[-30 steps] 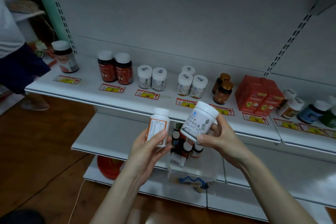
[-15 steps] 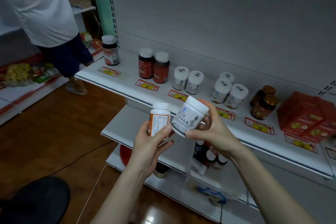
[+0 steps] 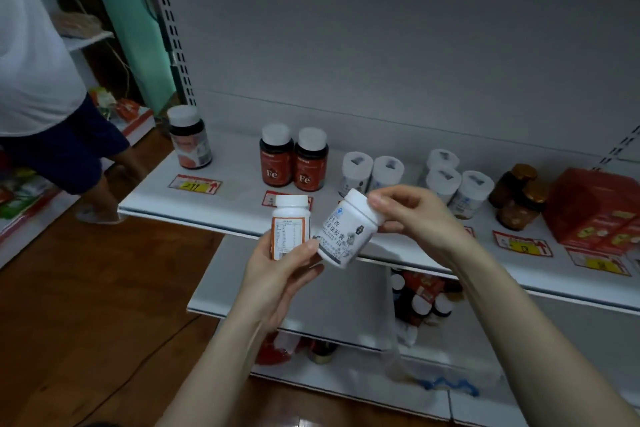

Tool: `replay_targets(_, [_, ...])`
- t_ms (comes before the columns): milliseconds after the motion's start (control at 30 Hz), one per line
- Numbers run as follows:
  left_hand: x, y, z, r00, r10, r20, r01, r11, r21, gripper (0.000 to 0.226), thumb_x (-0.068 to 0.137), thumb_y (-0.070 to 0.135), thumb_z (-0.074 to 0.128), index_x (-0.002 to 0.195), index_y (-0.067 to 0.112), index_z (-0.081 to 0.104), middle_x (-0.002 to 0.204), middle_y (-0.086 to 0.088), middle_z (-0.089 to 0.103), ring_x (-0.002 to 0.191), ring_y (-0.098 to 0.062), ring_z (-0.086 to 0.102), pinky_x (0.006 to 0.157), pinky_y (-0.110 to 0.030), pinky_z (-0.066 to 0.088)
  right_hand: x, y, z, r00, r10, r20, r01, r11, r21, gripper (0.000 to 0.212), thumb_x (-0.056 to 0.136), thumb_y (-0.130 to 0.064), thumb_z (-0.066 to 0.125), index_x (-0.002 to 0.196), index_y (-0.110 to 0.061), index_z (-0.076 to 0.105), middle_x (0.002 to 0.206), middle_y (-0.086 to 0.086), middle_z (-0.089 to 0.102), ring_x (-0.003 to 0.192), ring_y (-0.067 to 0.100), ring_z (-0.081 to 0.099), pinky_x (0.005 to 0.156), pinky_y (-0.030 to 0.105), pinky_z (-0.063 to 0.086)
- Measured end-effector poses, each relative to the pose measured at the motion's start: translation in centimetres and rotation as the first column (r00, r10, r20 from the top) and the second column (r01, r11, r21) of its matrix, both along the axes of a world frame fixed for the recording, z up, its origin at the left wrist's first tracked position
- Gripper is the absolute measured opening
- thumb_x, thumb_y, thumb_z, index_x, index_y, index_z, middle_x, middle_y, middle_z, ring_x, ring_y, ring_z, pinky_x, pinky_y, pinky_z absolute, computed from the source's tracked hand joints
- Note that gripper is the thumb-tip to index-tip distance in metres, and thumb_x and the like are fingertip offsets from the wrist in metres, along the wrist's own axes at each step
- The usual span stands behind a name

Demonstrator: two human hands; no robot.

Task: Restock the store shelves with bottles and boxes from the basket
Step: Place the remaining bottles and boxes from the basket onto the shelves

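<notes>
An orange-labelled bottle is gripped upright by the left hand; a tilted white bottle is pinched at its cap by the right hand. A stocked white shelf is seen just beyond both hands, the basket beneath the right forearm, wooden floor left of the left hand.

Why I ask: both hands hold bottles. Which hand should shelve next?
Right, probably: the right hand holds its jar by the cap, near similar white jars on the shelf; the left hand holds an orange-labelled bottle with no match there.
</notes>
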State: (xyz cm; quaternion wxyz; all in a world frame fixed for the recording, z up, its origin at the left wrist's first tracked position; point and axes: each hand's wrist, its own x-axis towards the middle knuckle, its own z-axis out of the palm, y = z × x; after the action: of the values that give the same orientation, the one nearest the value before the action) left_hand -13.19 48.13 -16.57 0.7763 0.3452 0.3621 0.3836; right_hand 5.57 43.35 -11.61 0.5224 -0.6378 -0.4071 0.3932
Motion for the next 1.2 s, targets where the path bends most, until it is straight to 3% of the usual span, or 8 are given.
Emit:
replay_targets(100, [0.1, 1.7, 0.4, 0.997, -0.075, -0.021, 0.076, 0.997, 0.021, 0.042, 0.082, 0.0, 0.06, 0.122, 0.006, 0.05, 0.111, -0.017, 0.064, 0.092, -0.028, 0.065, 0.079, -0.038, 0.055, -0.2, 0.3, 0.3, 0.997, -0.066, 0.049, 0.065, 0.997, 0.037, 0.006, 0.078, -0.023, 0.066, 0.075, -0.023, 0.07, 0.072, -0.006, 0.071, 0.077, 0.01, 0.065, 0.079, 0.03, 0.056])
replay_targets(333, [0.7, 3.3, 0.5, 0.987, -0.138, -0.086, 0.144, 0.987, 0.069, 0.026, 0.083, 0.003, 0.062, 0.106, 0.014, 0.055, 0.095, -0.009, 0.066, 0.097, -0.029, 0.066, 0.086, -0.041, 0.053, 1.9, 1.7, 1.8, 0.934, -0.329, 0.136, 0.303, 0.936, 0.179, 0.012, 0.087, -0.014, 0.06, 0.078, -0.015, 0.068, 0.068, -0.007, 0.067, 0.062, -0.001, 0.064, 0.061, 0.012, 0.052])
replay_targets(533, [1.2, 4.3, 0.8, 0.991, -0.092, -0.1, 0.101, 0.991, 0.092, 0.028, 0.081, 0.004, 0.064, 0.105, 0.013, 0.054, 0.094, -0.008, 0.065, 0.089, -0.024, 0.068, 0.08, -0.037, 0.056, 6.3, 6.2, 4.2, 0.751, -0.463, 0.471, 0.317, 0.878, 0.358, 0.019, 0.091, -0.022, 0.056, 0.094, -0.007, 0.067, 0.085, 0.002, 0.062, 0.079, 0.015, 0.057, 0.072, 0.016, 0.044])
replay_targets(600, [1.5, 4.5, 0.9, 0.992, -0.071, -0.1, 0.08, 0.992, 0.096, 0.03, 0.08, 0.004, 0.064, 0.108, 0.013, 0.054, 0.094, -0.008, 0.065, 0.089, -0.024, 0.068, 0.079, -0.036, 0.056, 7.6, 8.0, 4.5, 0.668, -0.428, 0.608, 0.231, 0.897, 0.377, 0.022, 0.093, -0.02, 0.053, 0.091, -0.001, 0.065, 0.083, 0.011, 0.06, 0.077, 0.016, 0.05, 0.062, 0.007, 0.034])
replay_targets(733, [2.5, 4.7, 1.1, 0.995, -0.034, -0.096, 0.044, 0.993, 0.106, 0.029, 0.08, 0.003, 0.063, 0.106, 0.014, 0.054, 0.094, -0.01, 0.065, 0.088, -0.026, 0.067, 0.076, -0.035, 0.057, 9.8, 11.3, 4.1, 0.594, -0.325, 0.736, 0.134, 0.942, 0.308, 0.029, 0.095, -0.018, 0.05, 0.096, 0.008, 0.062, 0.095, 0.026, 0.062, 0.084, 0.031, 0.054, 0.064, 0.023, 0.028])
replay_targets(833, [3.5, 4.7, 1.1, 0.995, -0.006, -0.099, 0.017, 0.993, 0.113, 0.028, 0.079, 0.004, 0.064, 0.104, 0.013, 0.054, 0.092, -0.011, 0.065, 0.088, -0.027, 0.068, 0.076, -0.035, 0.057, 11.2, 13.2, 3.3, 0.567, -0.194, 0.801, 0.061, 0.979, 0.194, 0.029, 0.095, -0.019, 0.049, 0.105, 0.005, 0.062, 0.103, 0.024, 0.063, 0.095, 0.032, 0.055, 0.067, 0.024, 0.027])
replay_targets(1033, [4.9, 4.7, 0.8, 0.993, 0.039, -0.112, -0.026, 0.993, 0.119, 0.053, 0.063, 0.014, 0.07, 0.113, 0.011, 0.054, 0.097, -0.013, 0.066, 0.09, -0.027, 0.068, 0.078, -0.037, 0.057, 13.2, 16.0, 0.9, 0.587, 0.066, 0.807, -0.087, 0.996, -0.018, 0.029, 0.094, -0.017, 0.05, 0.116, 0.001, 0.058, 0.118, 0.02, 0.059, 0.107, 0.03, 0.054, 0.071, 0.022, 0.029])
replay_targets(1200, [5.5, 4.7, 0.4, 0.987, 0.074, -0.143, -0.058, 0.991, 0.117, 0.053, 0.065, 0.014, 0.07, 0.116, 0.01, 0.054, 0.096, -0.012, 0.067, 0.089, -0.026, 0.068, 0.08, -0.039, 0.056, 13.4, 17.5, -0.8, 0.602, 0.252, 0.758, -0.191, 0.967, -0.169, 0.028, 0.091, -0.016, 0.056, 0.115, -0.002, 0.06, 0.121, 0.017, 0.058, 0.111, 0.028, 0.052, 0.07, 0.018, 0.026])
